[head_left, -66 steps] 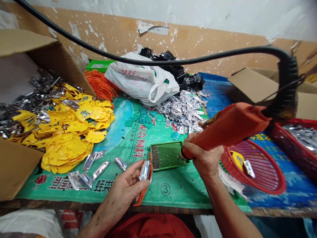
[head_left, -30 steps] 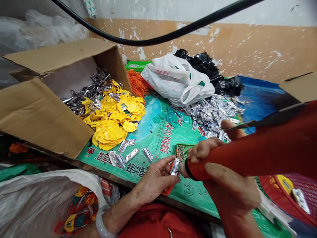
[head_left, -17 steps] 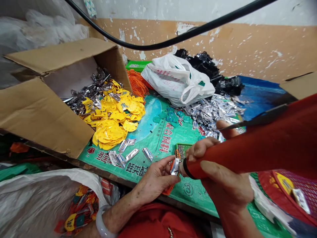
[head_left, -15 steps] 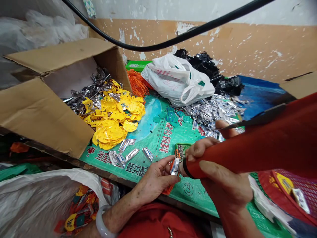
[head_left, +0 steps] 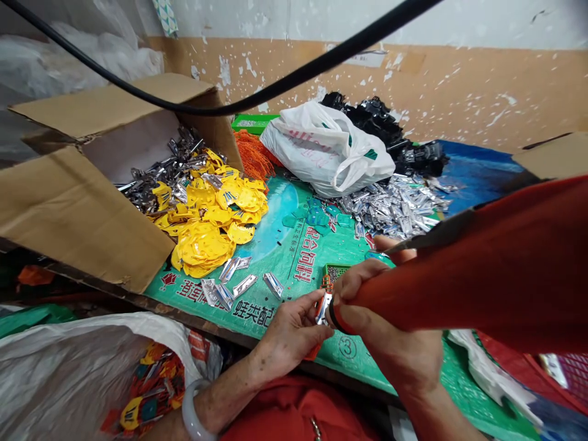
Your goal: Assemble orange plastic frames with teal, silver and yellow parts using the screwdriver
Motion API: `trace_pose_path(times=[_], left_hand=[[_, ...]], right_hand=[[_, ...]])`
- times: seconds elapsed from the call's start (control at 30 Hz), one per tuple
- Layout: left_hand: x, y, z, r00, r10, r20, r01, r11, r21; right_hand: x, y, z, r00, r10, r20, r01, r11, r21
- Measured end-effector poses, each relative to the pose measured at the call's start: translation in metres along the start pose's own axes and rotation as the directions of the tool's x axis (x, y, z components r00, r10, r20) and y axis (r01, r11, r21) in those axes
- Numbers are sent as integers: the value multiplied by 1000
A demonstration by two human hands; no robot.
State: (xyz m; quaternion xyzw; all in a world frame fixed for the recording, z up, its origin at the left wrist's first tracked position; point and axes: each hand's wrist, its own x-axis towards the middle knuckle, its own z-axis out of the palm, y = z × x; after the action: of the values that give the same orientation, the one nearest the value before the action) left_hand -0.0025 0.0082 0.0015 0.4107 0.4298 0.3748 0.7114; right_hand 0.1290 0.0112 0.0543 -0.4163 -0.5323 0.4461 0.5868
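The left hand (head_left: pixel 294 331) held a small metal-and-orange part (head_left: pixel 323 306) pinched between thumb and fingers, at the near edge of the green mat (head_left: pixel 294 257), just in front of the green screw tray (head_left: pixel 337 271). The right hand (head_left: pixel 390 331) was wrapped fully around the barrel of the orange power screwdriver (head_left: pixel 482 275), with its tip set against the part; the exact contact point was hidden behind the fingers. The likely fault from this position was a slip of the tip off the fastener, caused by the driver standing at a shallow slant to the part and by the part being held in mid-air without support; the left fingertips lay just beside the tip and would take the strike. A second risk was the black cable (head_left: pixel 285 86), which arched across the far side of the scene above the work and could drag the tool sideways if it pulled taut. The part was held over the mat's near edge, so a dropped screw or part would probably fall off the table toward the white bag (head_left: pixel 82 367) below on the left. Open room was narrow: loose silver plates (head_left: pixel 229 282) lay near on the left, the heap of yellow pieces (head_left: pixel 206 226) and the cardboard box (head_left: pixel 78 202) crowded the left side, a pile of silver parts (head_left: pixel 395 205) and a white plastic bag (head_left: pixel 326 150) filled the far side, and the tool body blocked the right.
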Motion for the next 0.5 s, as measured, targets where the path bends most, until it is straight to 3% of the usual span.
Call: trace_pose_path(times=[0.23, 0.33, 0.5], left_hand=[[-3, 5, 8, 999, 14, -37, -16, 998, -57], [-2, 3, 7, 999, 21, -35, -23, 998, -55], [-1, 1, 4, 999, 32, -21, -33, 999, -35]], right_hand=[[0, 1, -1, 999, -41, 3, 41, 989, -141], [1, 1, -2, 996, -61, 59, 71, 979, -191], [1, 8, -2, 997, -46, 57, 49, 997, -52]])
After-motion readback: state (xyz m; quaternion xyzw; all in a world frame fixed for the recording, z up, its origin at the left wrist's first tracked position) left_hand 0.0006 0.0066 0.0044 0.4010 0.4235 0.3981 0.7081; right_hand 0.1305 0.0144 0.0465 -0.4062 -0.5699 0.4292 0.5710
